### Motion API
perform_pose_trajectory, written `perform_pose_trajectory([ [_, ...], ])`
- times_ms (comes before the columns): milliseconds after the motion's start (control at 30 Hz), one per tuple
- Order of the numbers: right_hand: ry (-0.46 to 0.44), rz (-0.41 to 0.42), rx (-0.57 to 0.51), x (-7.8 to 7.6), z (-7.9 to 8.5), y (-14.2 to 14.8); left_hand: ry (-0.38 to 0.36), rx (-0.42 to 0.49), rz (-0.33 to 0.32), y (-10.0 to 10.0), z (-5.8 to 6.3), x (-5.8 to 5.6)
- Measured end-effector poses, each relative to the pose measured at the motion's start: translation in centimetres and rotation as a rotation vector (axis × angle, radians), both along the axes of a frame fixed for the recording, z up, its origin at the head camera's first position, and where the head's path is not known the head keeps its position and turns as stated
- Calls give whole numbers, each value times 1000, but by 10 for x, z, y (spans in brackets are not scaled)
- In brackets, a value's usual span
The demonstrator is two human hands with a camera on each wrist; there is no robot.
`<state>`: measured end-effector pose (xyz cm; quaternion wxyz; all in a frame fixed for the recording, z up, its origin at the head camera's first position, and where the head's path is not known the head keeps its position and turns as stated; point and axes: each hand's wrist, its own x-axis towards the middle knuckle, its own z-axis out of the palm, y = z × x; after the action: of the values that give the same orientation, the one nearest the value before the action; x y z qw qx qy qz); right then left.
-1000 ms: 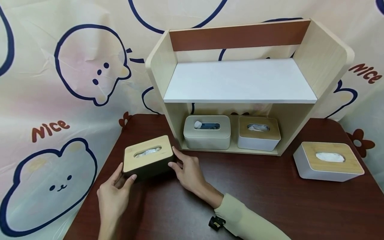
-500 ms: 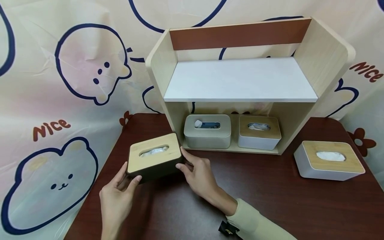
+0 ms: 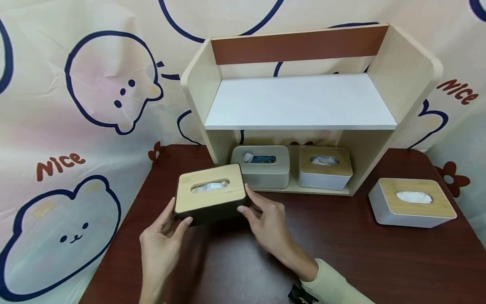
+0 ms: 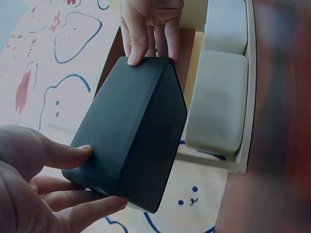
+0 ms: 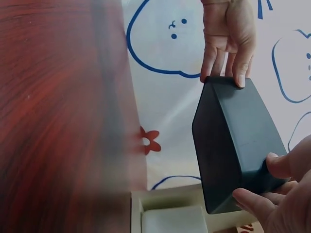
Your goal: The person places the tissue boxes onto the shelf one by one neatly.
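Observation:
Between both hands is a black tissue box (image 3: 212, 194) with a light wooden lid, tissue showing in its oval slot. My left hand (image 3: 161, 249) grips its left end, and my right hand (image 3: 271, 223) grips the right end, thumbs on the front side. From below, the left wrist view shows the dark underside and side of the black tissue box (image 4: 129, 126), raised off the table and tilted. In the head view it overlaps the left edge of a grey-green tissue box (image 3: 265, 175) on the shelf's lower level. Right of that stands a white tissue box (image 3: 325, 169) with a wooden lid.
The pale wooden shelf unit (image 3: 300, 101) has a white upper board and a brown back rail. Another white tissue box with wooden lid (image 3: 414, 202) sits at the right of the dark red table (image 3: 341, 236). A printed cloth (image 3: 114, 160) hangs behind.
Both hands have carried the black tissue box to the right and slightly up in the head view, closer to the shelf unit. The other boxes stay in place.

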<state>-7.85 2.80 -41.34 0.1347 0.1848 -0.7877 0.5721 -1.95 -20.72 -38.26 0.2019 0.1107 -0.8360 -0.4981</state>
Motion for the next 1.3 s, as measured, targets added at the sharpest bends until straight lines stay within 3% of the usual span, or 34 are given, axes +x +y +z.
perform_pose_trajectory([
  [333, 61, -129, 87, 3, 5, 25, 54, 15, -76, 23, 1, -12],
  [600, 106, -186, 117, 9, 14, 45, 96, 1, -144, 38, 5, -19],
  [1033, 178, -263, 154, 9, 41, 71, 152, -22, -224, 56, 26, -32],
  [1300, 187, -272, 122, 8, 58, 81, 194, -55, -267, 65, 43, -38],
])
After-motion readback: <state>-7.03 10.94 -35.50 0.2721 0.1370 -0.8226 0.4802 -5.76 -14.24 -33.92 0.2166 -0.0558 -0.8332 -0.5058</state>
